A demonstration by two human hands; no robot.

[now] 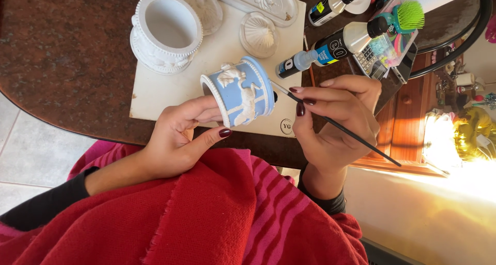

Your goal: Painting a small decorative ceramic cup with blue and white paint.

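The left hand (pixel 178 136) has its fingers (pixel 201 110) wrapped around the open rim end of a small blue pot (pixel 243 92), thumb pressing from below, so they are clamped on the pot and hold it tipped on its side in the middle of the frame, above the lap. The right hand (pixel 338 115) has its fingers (pixel 305 100) pinched together on a thin black brush (pixel 336 125), whose tip meets the pot's far end.

The pot looks like cast plaster or ceramic: stiff, fairly light, with raised white relief figures that would likely chip if knocked. Its painted sides may be wet, so the rim and inner wall seem the safest places to take hold, as the left hand does. The brush is slim and light, best gripped close to the tip.

Behind, toward the upper left, a white board (pixel 155 94) on the dark table (pixel 67 53) carries an unpainted white pot (pixel 165 32) and flat castings (pixel 258 35). Paint bottles (pixel 336 45) lie at the upper right. A red shawl (pixel 206 218) fills the bottom of the frame.
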